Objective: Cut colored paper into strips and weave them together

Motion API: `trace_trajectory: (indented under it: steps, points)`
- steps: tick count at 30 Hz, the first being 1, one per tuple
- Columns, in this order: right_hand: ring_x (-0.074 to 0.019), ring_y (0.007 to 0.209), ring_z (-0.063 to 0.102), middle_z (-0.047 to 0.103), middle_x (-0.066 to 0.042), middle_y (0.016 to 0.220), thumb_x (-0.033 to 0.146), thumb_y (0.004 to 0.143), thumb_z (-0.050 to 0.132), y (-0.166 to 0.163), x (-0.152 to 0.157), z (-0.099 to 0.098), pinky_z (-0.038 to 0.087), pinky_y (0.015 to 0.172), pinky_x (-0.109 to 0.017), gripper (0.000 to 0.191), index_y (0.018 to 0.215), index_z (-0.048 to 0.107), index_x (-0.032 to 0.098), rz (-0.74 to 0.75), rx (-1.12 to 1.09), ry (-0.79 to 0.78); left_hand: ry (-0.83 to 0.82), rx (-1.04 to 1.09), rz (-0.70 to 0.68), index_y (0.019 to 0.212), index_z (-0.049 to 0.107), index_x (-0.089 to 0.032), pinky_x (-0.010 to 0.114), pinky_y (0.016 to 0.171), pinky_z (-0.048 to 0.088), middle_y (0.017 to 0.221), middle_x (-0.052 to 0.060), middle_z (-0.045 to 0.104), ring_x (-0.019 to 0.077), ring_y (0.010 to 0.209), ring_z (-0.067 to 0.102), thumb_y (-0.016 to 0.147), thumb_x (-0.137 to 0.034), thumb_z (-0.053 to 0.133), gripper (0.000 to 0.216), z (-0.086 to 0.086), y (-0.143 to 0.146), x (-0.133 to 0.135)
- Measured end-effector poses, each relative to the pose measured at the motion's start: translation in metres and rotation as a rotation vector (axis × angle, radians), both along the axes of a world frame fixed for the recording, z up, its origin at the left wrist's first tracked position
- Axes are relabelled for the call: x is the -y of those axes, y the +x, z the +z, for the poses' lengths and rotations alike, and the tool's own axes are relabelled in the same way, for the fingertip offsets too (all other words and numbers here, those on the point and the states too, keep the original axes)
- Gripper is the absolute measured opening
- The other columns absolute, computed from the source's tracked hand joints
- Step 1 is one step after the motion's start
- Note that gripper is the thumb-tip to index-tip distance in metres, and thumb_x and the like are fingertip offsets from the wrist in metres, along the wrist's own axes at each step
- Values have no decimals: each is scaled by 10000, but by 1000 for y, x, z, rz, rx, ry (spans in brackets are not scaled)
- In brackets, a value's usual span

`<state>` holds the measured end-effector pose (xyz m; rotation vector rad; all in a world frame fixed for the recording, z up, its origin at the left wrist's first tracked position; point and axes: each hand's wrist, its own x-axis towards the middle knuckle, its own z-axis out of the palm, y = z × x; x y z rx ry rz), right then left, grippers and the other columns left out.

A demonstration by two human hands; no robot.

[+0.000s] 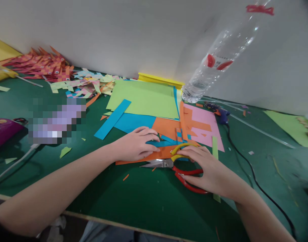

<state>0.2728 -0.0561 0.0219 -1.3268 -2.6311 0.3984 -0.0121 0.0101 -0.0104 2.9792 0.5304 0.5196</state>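
Note:
My left hand (137,144) lies with curled fingers on an orange paper sheet (166,129), pressing a blue paper strip (161,143) against it. My right hand (206,168) rests over a pair of scissors (169,163) with red and yellow handles; the blades point left on the green table (143,201). Its fingers are bent around the handles. Blue and orange strips are interwoven just beyond the fingertips.
Green (146,99), blue and pink (204,124) paper sheets lie behind the hands. A clear plastic bottle (219,57) leans at the wall. A blue glue gun (220,114) with a black cord (254,181) lies right. Woven paper pieces (50,65) pile at far left.

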Motion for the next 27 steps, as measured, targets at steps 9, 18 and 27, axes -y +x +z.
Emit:
trace_trajectory:
  steps: [9, 18, 27]
  points:
    - [-319, 1215, 551, 651, -81, 1229, 424, 794, 643, -2, -1, 0, 450, 983, -545, 435, 1193, 582, 263, -7, 10, 30, -38, -68, 120, 1257, 578, -203, 452, 1106, 300, 1365, 112, 498, 262, 1330, 369, 975, -152, 421, 327, -9, 7, 4]
    - [-307, 1186, 569, 642, -84, 1232, 428, 792, 644, -10, -2, -5, 428, 992, -544, 454, 1211, 568, 271, -16, -11, 12, -36, -60, 105, 1286, 577, -290, 453, 1082, 322, 1379, 91, 483, 262, 1326, 375, 996, -234, 465, 316, -9, 10, 4]
    - [-305, 1211, 549, 621, -93, 1269, 445, 814, 634, -11, -2, -5, 397, 1027, -553, 464, 1232, 552, 259, 2, 30, -20, -20, -48, 105, 1336, 529, -358, 461, 1080, 331, 1412, 76, 439, 269, 1339, 342, 994, -199, 453, 385, -15, 7, 0]
